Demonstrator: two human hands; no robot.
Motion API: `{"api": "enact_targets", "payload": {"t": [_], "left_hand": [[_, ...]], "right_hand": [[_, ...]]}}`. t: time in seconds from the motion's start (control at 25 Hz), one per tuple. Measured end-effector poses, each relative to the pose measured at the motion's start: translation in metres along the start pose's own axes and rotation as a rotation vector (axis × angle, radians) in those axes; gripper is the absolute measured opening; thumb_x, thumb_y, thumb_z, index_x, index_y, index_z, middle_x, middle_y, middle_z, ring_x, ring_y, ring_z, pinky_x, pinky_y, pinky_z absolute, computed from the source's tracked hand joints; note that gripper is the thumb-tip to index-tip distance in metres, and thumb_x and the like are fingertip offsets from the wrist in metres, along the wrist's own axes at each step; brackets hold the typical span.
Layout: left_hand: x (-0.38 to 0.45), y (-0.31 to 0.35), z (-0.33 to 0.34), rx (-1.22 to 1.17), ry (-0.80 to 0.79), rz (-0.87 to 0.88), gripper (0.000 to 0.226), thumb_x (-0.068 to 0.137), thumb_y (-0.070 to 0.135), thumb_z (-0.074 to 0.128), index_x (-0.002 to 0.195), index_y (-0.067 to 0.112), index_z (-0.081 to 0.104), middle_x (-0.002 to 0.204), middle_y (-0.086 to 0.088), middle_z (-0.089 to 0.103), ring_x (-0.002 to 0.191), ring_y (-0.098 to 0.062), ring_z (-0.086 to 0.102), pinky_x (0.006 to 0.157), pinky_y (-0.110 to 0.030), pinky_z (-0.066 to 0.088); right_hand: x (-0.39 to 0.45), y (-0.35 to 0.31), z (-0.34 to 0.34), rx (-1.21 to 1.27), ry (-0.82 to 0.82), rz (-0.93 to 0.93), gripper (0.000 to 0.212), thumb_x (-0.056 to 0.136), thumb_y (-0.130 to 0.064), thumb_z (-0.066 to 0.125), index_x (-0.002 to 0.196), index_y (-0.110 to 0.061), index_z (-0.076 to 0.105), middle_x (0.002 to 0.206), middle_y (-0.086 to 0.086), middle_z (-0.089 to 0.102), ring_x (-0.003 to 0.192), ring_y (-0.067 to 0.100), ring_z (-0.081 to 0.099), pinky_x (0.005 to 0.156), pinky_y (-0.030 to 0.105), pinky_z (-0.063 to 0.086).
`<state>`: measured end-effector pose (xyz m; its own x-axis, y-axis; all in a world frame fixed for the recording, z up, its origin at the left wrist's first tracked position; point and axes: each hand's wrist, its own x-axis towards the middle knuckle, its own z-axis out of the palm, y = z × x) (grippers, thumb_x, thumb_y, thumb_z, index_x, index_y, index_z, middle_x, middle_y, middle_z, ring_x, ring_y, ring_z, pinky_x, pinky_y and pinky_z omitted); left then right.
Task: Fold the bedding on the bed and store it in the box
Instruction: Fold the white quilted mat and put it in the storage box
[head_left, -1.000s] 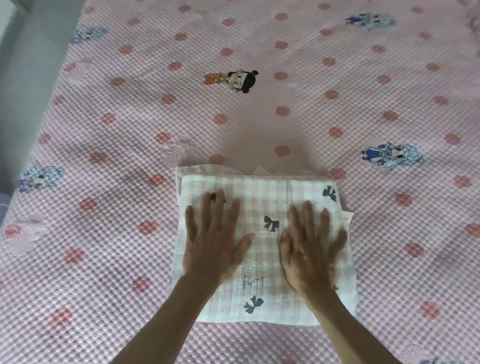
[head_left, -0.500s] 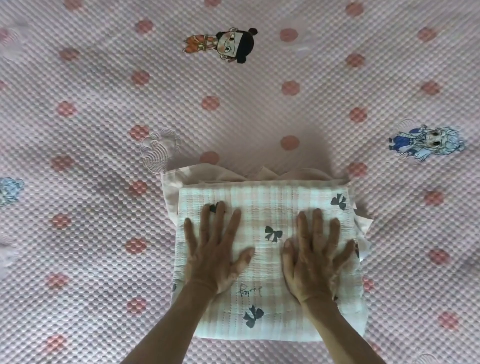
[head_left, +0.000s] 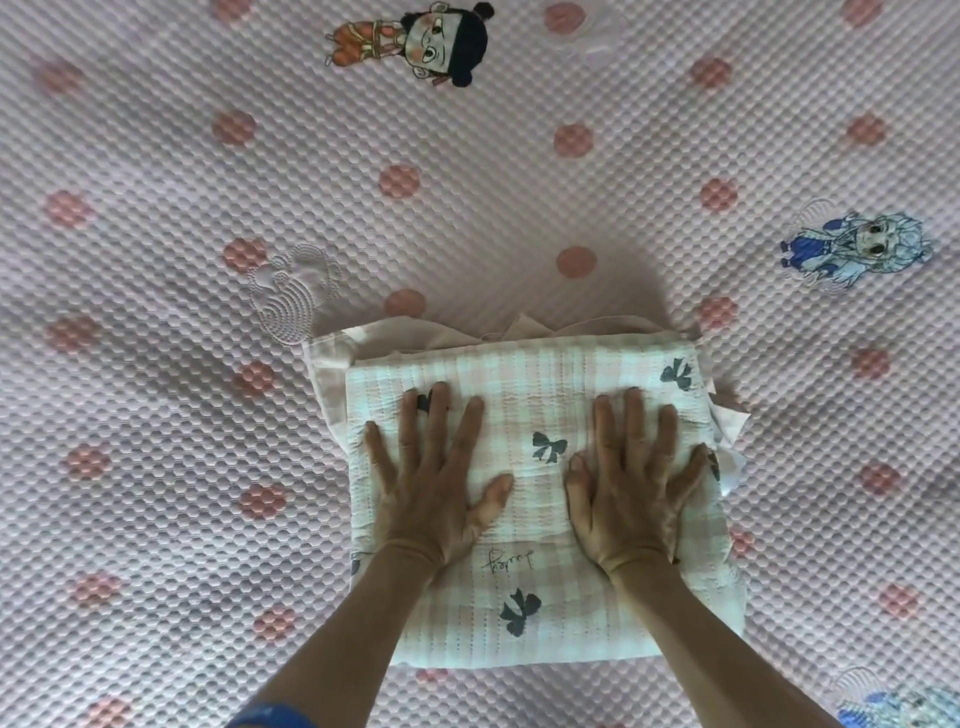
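Note:
The folded bedding (head_left: 540, 613), a pale pink-and-white checked cloth with dark bows, lies as a thick square on the pink quilted bed (head_left: 156, 364). Plain pink layers stick out at its far and right edges. My left hand (head_left: 431, 488) presses flat on its left half, fingers straight and spread. My right hand (head_left: 631, 488) presses flat on its right half in the same way. No box is in view.
The bed cover carries red dots and cartoon figures: one at the far middle (head_left: 415, 41), one at the right (head_left: 857, 249), one at the near right corner (head_left: 893, 706). Bed surface stretches all round the bundle.
The view has drawn closer and tilted down onto the bedding; the bed's left edge has left the frame. Both hands stay pressed flat on the bundle, barely shifted.

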<state>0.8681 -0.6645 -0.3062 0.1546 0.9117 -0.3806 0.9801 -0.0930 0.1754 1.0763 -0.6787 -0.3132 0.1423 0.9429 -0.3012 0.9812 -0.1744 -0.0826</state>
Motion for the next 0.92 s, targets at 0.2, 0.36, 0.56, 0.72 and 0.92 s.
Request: {"api": "enact_targets", "payload": {"t": [0.2,0.36,0.56,0.72,0.92], "left_hand": [[-0.004,0.002,-0.001,-0.008,0.001,-0.011,0.082,0.09,0.076,0.016,0.156,0.031,-0.003,0.164,-0.003,-0.013,0.15,-0.03,-0.013,0.114,-0.066,-0.001],[-0.009,0.006,-0.018,-0.028,-0.04,-0.044,0.077,0.092,0.075,0.013,0.152,0.037,-0.018,0.158,0.005,-0.031,0.143,-0.022,-0.034,0.114,-0.061,-0.013],[-0.049,0.031,-0.034,-0.143,0.065,-0.16,0.065,0.097,0.067,0.015,0.153,0.042,-0.007,0.161,0.006,-0.023,0.146,-0.02,-0.027,0.115,-0.062,-0.011],[-0.11,0.023,-0.04,-0.486,-0.016,-0.551,0.084,0.08,0.083,0.035,0.145,0.055,-0.01,0.162,0.01,-0.014,0.15,-0.028,-0.006,0.115,-0.067,0.01],[-0.115,0.022,-0.047,-0.505,-0.078,-0.647,0.109,0.06,0.099,0.04,0.136,0.061,-0.029,0.163,-0.015,-0.001,0.14,-0.05,0.026,0.107,-0.068,0.028]], "right_hand": [[-0.001,0.003,0.0,0.005,0.043,-0.011,0.069,0.095,-0.055,0.021,0.158,-0.028,0.014,0.167,0.0,0.003,0.15,0.038,0.007,0.111,0.072,0.005],[-0.003,0.004,0.004,0.015,0.073,-0.002,0.069,0.095,-0.056,0.019,0.158,-0.028,0.015,0.167,0.0,0.005,0.15,0.037,0.011,0.11,0.073,0.01],[-0.009,0.011,-0.014,0.086,0.039,-0.029,0.068,0.096,-0.058,0.017,0.158,-0.03,0.014,0.167,-0.002,0.004,0.151,0.034,0.009,0.113,0.07,0.008],[-0.034,0.02,-0.032,0.111,0.009,-0.098,0.072,0.095,-0.066,0.004,0.158,-0.033,0.011,0.167,-0.001,0.002,0.151,0.033,0.013,0.113,0.067,0.015],[-0.059,0.068,-0.049,0.266,-0.136,0.086,0.089,0.079,-0.092,0.015,0.152,-0.047,-0.008,0.164,0.014,-0.003,0.143,0.048,0.022,0.107,0.067,0.031]]}}
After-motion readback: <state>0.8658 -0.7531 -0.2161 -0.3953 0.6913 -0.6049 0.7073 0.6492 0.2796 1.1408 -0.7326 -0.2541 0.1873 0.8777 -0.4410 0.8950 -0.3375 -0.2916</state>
